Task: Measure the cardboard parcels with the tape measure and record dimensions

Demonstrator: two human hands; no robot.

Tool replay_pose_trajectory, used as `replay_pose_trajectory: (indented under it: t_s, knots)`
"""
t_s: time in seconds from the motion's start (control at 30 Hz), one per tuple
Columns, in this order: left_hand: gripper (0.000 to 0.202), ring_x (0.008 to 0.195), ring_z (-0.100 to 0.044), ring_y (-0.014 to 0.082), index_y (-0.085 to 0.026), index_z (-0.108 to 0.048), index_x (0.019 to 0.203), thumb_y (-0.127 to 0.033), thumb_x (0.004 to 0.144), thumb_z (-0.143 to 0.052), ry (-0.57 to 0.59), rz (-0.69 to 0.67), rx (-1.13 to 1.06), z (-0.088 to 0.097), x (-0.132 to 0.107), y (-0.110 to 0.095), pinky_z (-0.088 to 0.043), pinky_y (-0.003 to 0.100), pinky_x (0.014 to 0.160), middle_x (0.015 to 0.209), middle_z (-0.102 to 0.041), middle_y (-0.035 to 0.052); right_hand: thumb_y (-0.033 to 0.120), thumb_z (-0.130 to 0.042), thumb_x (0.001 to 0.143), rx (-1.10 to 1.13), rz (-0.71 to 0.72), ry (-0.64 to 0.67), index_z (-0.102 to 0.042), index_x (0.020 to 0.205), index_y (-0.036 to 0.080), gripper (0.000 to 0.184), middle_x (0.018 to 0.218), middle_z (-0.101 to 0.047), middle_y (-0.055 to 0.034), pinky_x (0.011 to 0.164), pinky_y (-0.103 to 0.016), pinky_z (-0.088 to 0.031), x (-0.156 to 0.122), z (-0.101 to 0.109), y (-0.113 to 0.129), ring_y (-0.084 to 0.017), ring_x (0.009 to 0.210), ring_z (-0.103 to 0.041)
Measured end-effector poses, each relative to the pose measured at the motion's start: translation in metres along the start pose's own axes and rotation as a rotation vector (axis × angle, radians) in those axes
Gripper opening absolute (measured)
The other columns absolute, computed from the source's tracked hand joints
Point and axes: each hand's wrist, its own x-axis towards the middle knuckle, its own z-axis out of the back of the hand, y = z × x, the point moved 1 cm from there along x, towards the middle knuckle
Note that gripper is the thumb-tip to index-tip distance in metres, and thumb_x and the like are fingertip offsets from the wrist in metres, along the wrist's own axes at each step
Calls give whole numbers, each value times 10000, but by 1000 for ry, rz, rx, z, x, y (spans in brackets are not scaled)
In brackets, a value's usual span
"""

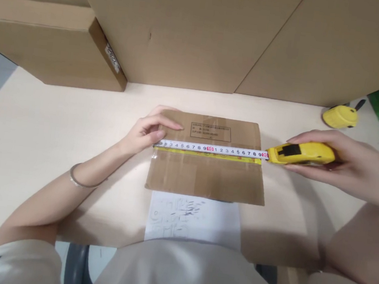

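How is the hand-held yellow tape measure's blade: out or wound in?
Out: its white, numbered blade spans the brown cardboard package up to the left hand.

Rounded plastic tape-measure case, in right hand: yellow, black patch
Flat cardboard box, under left hand: brown, black print
Long thin blade, between hands: white, black digits, red squares

Carton on the table, tape blade across it, paper before it, boxes behind.
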Motion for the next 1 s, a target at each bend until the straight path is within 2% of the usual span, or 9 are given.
replay_pose_trajectory:
  t_s: [0.2, 0.57, 0.87, 1.0]
  knots:
    - [278, 1279, -585, 276, -332, -757, 1149, -442, 943, -607, -17, -1, 25, -2, 0, -1, -463, 503, 1112, 1330, -635, 85, 443, -693, 890, 69, -32, 35, -578, 1230, 320, 379, 1085, -661, -14, 711, -212, -544, 6, -4, 12, -144, 859, -658]
    - [271, 1203, -627, 288, -323, -770, 1123, -439, 940, -607, -32, 7, 48, -3, 2, -2, -502, 537, 1053, 1265, -681, 92, 451, -692, 879, 10, -65, 49, -558, 1241, 335, 403, 1091, -650, -24, 639, -216, -540, -1, -2, 13, -160, 863, -661]
    - [252, 1200, -633, 278, -334, -782, 1113, -384, 952, -595, -43, 17, 49, -3, 3, -2, -494, 513, 1067, 1259, -682, 76, 508, -680, 871, -84, -70, 30, -566, 1239, 347, 417, 1115, -651, -38, 617, -242, -541, -5, -1, 11, -180, 861, -666]
    - [251, 1191, -635, 275, -343, -781, 1118, -377, 952, -597, -39, 14, 56, -3, 3, -1, -493, 507, 1061, 1247, -687, 74, 489, -683, 877, -44, -74, 44, -553, 1237, 349, 407, 1091, -660, -27, 652, -238, -551, -3, -1, 13, -170, 847, -671]
